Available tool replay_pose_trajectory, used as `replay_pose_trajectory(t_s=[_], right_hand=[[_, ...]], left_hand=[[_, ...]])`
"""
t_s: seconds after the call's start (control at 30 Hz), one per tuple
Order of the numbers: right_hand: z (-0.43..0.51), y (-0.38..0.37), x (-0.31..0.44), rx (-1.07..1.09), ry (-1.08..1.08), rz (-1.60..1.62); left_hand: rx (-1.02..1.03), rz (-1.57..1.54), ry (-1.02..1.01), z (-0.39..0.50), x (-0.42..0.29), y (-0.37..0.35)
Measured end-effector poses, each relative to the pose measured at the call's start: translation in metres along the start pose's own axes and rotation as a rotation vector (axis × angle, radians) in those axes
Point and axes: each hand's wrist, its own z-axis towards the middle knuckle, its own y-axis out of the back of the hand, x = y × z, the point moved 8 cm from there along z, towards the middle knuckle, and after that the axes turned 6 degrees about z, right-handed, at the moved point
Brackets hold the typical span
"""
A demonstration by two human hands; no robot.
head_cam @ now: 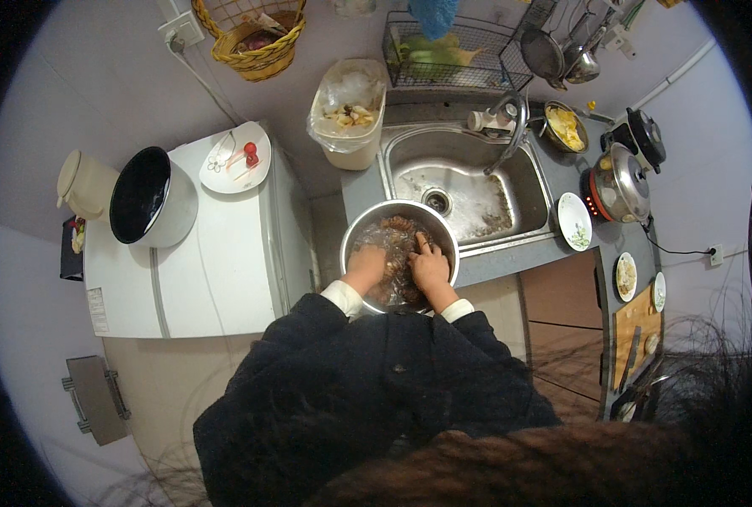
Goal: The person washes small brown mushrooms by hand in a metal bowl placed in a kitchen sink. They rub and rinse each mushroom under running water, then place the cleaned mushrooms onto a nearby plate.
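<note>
A round metal pot (450,232) stands in front of me at the sink's front left corner. Inside it, brown food pieces (396,293) lie in rippling water. My left hand (368,265) reaches into the pot on its left side, fingertips sunk among the pieces, so its grip is hidden. On the right side my right hand (430,265) rests over the food with its fingers spread, a ring on one of them. I make out nothing held in it, though some fingertips are under water.
Behind the pot is a steel sink (414,172) with a curved faucet (516,136). A lined bin (350,155) stands left of it. To the right, a lidded pot (619,180) sits on a lit cooker; a knife (630,358) lies on a cutting board (642,310). A white fridge (224,279) is at left.
</note>
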Motion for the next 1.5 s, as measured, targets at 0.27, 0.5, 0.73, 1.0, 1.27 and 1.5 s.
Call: replay_pose_trajectory(t_s=[0.27, 0.5, 0.73, 1.0, 1.27, 1.5], right_hand=[[0.019, -0.013, -0.016, -0.372, -0.133, 0.894], [0.017, -0.041, -0.004, 0.174, -0.501, 1.993], [0.007, -0.006, 0.006, 0.224, -0.394, 2.082], [0.016, -0.024, -0.034, 0.074, -0.376, 1.632], [0.016, -0.015, -0.005, 0.048, -0.029, 0.477], [0.026, -0.021, -0.012, 0.109, -0.034, 1.048]], left_hand=[[-0.033, -0.363, 0.119, 0.031, 0.014, -0.031], [0.200, -1.525, 0.400, 0.019, 0.023, -0.046], [0.257, -1.611, 0.312, 0.004, 0.009, -0.027], [0.191, -1.516, 0.319, 0.026, 0.032, -0.065], [0.092, -0.330, 0.140, 0.007, -0.002, -0.012], [0.188, -0.200, 0.051, 0.002, -0.013, -0.013]])
